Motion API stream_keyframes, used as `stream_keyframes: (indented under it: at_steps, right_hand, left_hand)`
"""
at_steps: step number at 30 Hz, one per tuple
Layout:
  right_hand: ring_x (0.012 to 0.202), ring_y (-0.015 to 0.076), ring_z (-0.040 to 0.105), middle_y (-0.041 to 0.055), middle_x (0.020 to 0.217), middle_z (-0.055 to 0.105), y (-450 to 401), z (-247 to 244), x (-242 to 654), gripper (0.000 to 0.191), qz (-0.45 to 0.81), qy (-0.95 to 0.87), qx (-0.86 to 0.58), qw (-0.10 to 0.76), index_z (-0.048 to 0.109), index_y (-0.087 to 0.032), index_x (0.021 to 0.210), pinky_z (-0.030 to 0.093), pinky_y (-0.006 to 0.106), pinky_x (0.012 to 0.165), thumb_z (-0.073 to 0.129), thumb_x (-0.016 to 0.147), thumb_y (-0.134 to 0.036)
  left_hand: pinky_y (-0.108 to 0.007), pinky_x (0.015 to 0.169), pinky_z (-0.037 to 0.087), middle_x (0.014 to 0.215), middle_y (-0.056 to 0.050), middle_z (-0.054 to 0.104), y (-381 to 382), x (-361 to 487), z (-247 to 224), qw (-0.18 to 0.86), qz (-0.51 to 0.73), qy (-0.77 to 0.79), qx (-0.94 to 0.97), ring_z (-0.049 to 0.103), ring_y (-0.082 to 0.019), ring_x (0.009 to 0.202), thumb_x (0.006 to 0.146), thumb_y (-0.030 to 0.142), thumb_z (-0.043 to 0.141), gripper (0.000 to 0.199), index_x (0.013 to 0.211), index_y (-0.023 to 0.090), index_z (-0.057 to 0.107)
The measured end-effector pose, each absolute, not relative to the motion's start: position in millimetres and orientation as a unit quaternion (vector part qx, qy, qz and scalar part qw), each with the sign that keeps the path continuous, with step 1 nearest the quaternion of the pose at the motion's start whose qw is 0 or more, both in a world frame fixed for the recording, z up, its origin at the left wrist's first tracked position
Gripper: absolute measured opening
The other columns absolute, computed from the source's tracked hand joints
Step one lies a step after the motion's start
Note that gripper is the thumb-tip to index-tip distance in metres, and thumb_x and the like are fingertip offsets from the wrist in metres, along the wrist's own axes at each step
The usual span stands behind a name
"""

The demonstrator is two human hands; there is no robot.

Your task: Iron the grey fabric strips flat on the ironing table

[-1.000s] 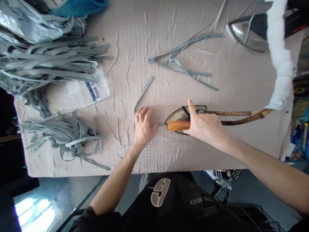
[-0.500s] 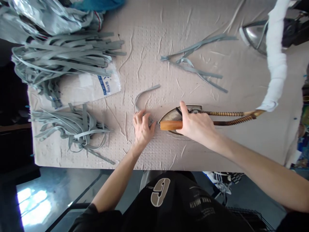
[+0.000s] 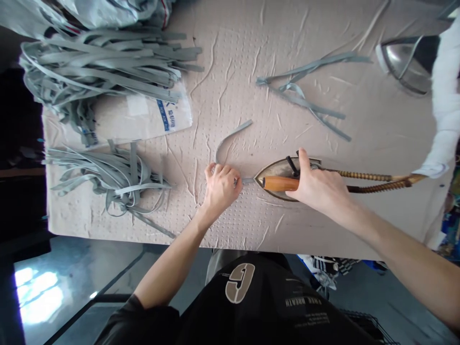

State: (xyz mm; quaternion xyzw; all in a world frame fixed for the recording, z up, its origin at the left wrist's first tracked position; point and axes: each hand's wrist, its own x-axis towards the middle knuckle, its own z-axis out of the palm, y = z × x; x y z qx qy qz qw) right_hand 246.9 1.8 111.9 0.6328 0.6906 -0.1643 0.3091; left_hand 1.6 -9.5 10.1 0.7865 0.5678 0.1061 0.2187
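Just now the gap has opened slightly: the person's left hand (image 3: 223,189) and the nose of the flat iron (image 3: 276,168) stand a little further apart, and a short stretch of grey strip (image 3: 247,180) shows between them. The strip runs from the left hand toward the iron's tip, while its other end curves up and away across the padded table cover (image 3: 230,86), free of both hands. The left hand's fingers are curled closed and seem to pinch the strip, though they hide the exact hold. The right hand (image 3: 318,184) is closed around the orange wooden handle (image 3: 280,183), with its index finger raised over the top. I can't tell from here whether the strip passes under the iron. A braided cord (image 3: 370,176) trails from the iron's rear. Farther off lie an upper heap of strips (image 3: 108,62), a lower heap of strips (image 3: 111,182), a few loose strips (image 3: 305,93), a printed white bag (image 3: 163,115) and a chrome iron (image 3: 402,64).
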Motion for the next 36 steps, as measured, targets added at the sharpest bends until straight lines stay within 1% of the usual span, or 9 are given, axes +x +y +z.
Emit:
stream_keyframes:
  at_steps: [3, 8, 15, 20, 24, 27, 30, 33, 36]
  right_hand:
    - [0.070, 0.0323, 0.071, 0.0213, 0.081, 0.074, 3, 112, 241, 0.108, -0.172, 0.695, 0.627, 0.305, 0.011, 0.007, 0.161, 0.047, 0.037, 0.063, 0.053, 0.088, -0.061]
    - [0.067, 0.0315, 0.069, 0.0200, 0.078, 0.074, 6, 111, 223, 0.105, -0.177, 0.715, 0.615, 0.282, 0.014, 0.005, 0.161, 0.048, 0.038, 0.063, 0.048, 0.090, -0.064]
    - [0.066, 0.0314, 0.069, 0.0216, 0.079, 0.073, 1, 108, 225, 0.114, -0.160, 0.715, 0.623, 0.274, 0.005, 0.008, 0.161, 0.046, 0.036, 0.060, 0.050, 0.089, -0.068]
    - [0.067, 0.0315, 0.069, 0.0209, 0.079, 0.073, 4, 111, 226, 0.108, -0.162, 0.708, 0.622, 0.293, 0.010, 0.009, 0.160, 0.046, 0.038, 0.061, 0.047, 0.091, -0.065]
    - [0.070, 0.0327, 0.071, 0.0218, 0.082, 0.074, 9, 112, 211, 0.108, -0.163, 0.715, 0.611, 0.297, 0.015, 0.008, 0.160, 0.047, 0.038, 0.062, 0.048, 0.090, -0.067]
    - [0.073, 0.0329, 0.071, 0.0211, 0.084, 0.075, 13, 109, 197, 0.106, -0.172, 0.732, 0.599, 0.275, 0.018, 0.007, 0.160, 0.048, 0.037, 0.063, 0.050, 0.090, -0.066]
    - [0.074, 0.0326, 0.072, 0.0205, 0.082, 0.074, 16, 107, 187, 0.100, -0.173, 0.748, 0.591, 0.249, 0.021, 0.008, 0.158, 0.047, 0.037, 0.064, 0.050, 0.093, -0.062]
    - [0.076, 0.0329, 0.072, 0.0213, 0.082, 0.074, 16, 107, 183, 0.093, -0.173, 0.761, 0.581, 0.232, 0.024, 0.008, 0.156, 0.047, 0.036, 0.063, 0.049, 0.095, -0.056]
    - [0.077, 0.0324, 0.072, 0.0224, 0.083, 0.074, 16, 108, 186, 0.083, -0.181, 0.769, 0.573, 0.220, 0.033, 0.007, 0.150, 0.046, 0.035, 0.063, 0.050, 0.095, -0.052]
  left_hand:
    - [-0.057, 0.109, 0.035, 0.086, -0.007, 0.073, -8, 2, 12, 0.225, 0.098, 0.570, 0.784, 0.064, -0.027, 0.092, 0.089, 0.022, 0.059, 0.013, 0.079, 0.022, 0.068]
    - [-0.056, 0.111, 0.033, 0.081, -0.004, 0.075, -9, -3, 10, 0.241, 0.106, 0.568, 0.780, 0.067, -0.024, 0.084, 0.094, 0.023, 0.056, 0.016, 0.084, 0.022, 0.068]
    - [-0.056, 0.108, 0.035, 0.080, -0.005, 0.074, -11, -8, 6, 0.234, 0.106, 0.580, 0.773, 0.065, -0.025, 0.084, 0.096, 0.026, 0.057, 0.017, 0.082, 0.022, 0.066]
    - [-0.053, 0.106, 0.037, 0.082, -0.005, 0.070, -14, -11, 3, 0.238, 0.125, 0.579, 0.770, 0.060, -0.025, 0.088, 0.097, 0.027, 0.056, 0.017, 0.083, 0.023, 0.064]
    - [-0.048, 0.095, 0.044, 0.100, -0.010, 0.067, -18, -15, -4, 0.241, 0.148, 0.586, 0.760, 0.055, -0.029, 0.102, 0.097, 0.029, 0.056, 0.015, 0.087, 0.023, 0.064]
    - [-0.046, 0.096, 0.045, 0.109, -0.011, 0.065, -22, -21, -12, 0.240, 0.187, 0.573, 0.761, 0.054, -0.027, 0.105, 0.099, 0.025, 0.051, 0.014, 0.090, 0.022, 0.061]
    - [-0.044, 0.097, 0.044, 0.108, -0.011, 0.064, -26, -27, -19, 0.221, 0.226, 0.548, 0.775, 0.056, -0.024, 0.105, 0.100, 0.020, 0.047, 0.012, 0.093, 0.021, 0.058]
    - [-0.044, 0.098, 0.043, 0.107, -0.011, 0.064, -29, -32, -22, 0.198, 0.242, 0.540, 0.782, 0.058, -0.024, 0.106, 0.099, 0.020, 0.050, 0.008, 0.094, 0.021, 0.056]
    - [-0.045, 0.097, 0.043, 0.108, -0.012, 0.065, -31, -34, -25, 0.189, 0.241, 0.546, 0.780, 0.058, -0.024, 0.107, 0.099, 0.021, 0.052, 0.006, 0.093, 0.021, 0.055]
